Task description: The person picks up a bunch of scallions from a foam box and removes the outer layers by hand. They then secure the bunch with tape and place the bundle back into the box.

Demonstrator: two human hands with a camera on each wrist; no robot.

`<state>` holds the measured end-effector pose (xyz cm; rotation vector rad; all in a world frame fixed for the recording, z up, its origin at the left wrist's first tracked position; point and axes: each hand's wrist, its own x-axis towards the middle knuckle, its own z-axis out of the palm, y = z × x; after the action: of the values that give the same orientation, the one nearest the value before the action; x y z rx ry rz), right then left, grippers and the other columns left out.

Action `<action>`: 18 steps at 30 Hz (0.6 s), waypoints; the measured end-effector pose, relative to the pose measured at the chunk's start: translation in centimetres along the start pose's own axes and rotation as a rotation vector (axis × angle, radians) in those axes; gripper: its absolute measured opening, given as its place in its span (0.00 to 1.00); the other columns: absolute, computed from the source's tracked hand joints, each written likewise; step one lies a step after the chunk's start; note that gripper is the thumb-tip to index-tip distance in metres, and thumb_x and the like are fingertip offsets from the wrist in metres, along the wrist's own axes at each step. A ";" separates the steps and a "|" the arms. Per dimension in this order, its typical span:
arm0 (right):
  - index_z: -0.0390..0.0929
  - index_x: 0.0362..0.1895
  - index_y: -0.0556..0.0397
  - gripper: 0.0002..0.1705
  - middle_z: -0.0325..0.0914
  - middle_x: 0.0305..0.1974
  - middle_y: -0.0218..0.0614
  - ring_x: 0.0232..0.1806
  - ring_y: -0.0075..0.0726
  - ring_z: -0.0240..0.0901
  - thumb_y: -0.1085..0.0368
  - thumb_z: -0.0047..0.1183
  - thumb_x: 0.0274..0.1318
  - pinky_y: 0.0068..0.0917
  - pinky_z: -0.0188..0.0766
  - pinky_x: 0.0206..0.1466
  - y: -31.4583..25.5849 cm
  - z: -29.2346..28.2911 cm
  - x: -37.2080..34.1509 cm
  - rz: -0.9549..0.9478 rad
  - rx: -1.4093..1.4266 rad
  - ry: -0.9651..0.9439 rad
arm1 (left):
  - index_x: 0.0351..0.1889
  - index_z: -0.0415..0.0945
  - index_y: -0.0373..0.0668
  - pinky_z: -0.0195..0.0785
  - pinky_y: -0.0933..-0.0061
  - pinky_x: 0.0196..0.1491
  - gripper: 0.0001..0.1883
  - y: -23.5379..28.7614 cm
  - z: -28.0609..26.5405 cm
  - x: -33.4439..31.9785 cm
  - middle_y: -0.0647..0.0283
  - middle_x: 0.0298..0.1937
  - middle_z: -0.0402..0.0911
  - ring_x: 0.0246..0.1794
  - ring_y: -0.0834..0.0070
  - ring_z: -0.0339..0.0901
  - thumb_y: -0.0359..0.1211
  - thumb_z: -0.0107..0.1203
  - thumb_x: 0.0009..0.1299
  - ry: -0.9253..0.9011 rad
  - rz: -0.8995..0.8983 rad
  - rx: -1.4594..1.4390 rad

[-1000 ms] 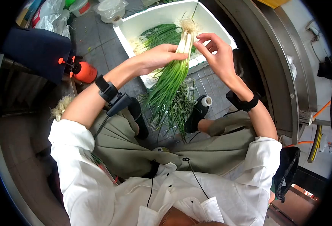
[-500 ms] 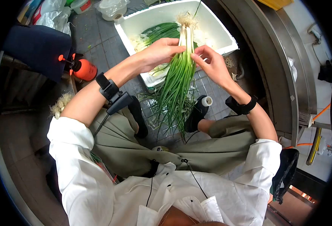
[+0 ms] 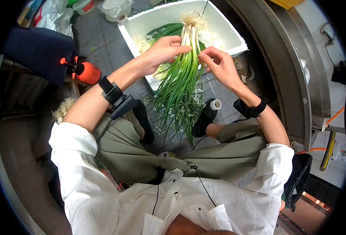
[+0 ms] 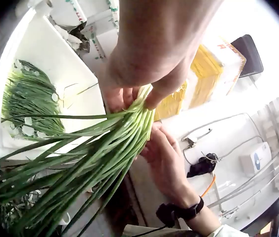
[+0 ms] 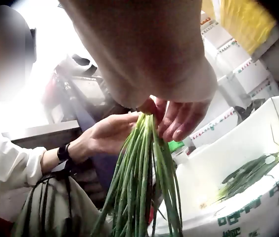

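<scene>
A bunch of spring onions is held up in front of me, roots away from me and green leaves hanging towards my feet. My left hand grips it from the left around the pale stalks, thumb across the top. At its right edge, my right hand pinches at the stalks with thumb and forefinger, the other fingers bent. In the right wrist view the leaves hang below both hands. Beyond them stands a white foam box, where more spring onions lie with bits of ice.
Leaf trimmings lie on the tiled floor between my shoes. A white roll is by the right shoe. To the left are an orange spray bottle and another root end by my elbow. A steel counter side runs along the right.
My right hand has come down from near the roots to the stalks' right edge. The bunch's leaves swung right, then back left, and its root end has shifted slightly left.
</scene>
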<state>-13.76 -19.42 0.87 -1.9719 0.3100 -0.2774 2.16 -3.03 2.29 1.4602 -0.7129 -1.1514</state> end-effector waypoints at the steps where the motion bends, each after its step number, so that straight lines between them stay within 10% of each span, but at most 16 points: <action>1: 0.81 0.40 0.58 0.11 0.82 0.29 0.29 0.30 0.19 0.76 0.62 0.56 0.66 0.21 0.70 0.34 -0.1 0.0 0.0 0.023 -0.023 0.005 | 0.57 0.75 0.44 0.58 0.59 0.61 0.21 0.0 0.0 0.0 0.65 0.51 0.80 0.56 0.76 0.71 0.45 0.57 0.72 0.000 -0.001 0.000; 8: 0.78 0.42 0.55 0.12 0.78 0.34 0.30 0.35 0.22 0.76 0.62 0.61 0.60 0.22 0.70 0.34 0.0 0.6 -0.2 -0.249 -0.193 0.169 | 0.63 0.70 0.36 0.71 0.74 0.44 0.23 0.1 0.2 0.2 0.58 0.47 0.83 0.41 0.76 0.81 0.39 0.56 0.74 0.083 -0.038 -0.040; 10: 0.76 0.41 0.54 0.13 0.76 0.35 0.32 0.36 0.25 0.75 0.63 0.64 0.56 0.25 0.70 0.33 -0.6 0.4 -0.5 -0.389 -0.378 0.114 | 0.63 0.70 0.39 0.66 0.62 0.58 0.24 0.2 0.0 0.1 0.60 0.53 0.79 0.56 0.75 0.73 0.43 0.53 0.75 0.067 -0.049 -0.059; 18: 0.79 0.37 0.56 0.09 0.81 0.30 0.32 0.27 0.23 0.74 0.64 0.62 0.57 0.23 0.72 0.32 -0.1 1.3 0.0 -0.164 -0.252 0.079 | 0.63 0.68 0.36 0.66 0.60 0.63 0.24 -0.6 0.0 0.4 0.59 0.57 0.77 0.58 0.73 0.73 0.39 0.56 0.74 0.057 -0.017 -0.140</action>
<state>-13.36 -18.30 0.43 -2.2437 0.2431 -0.4409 2.25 -3.27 1.64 1.3777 -0.5706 -1.1452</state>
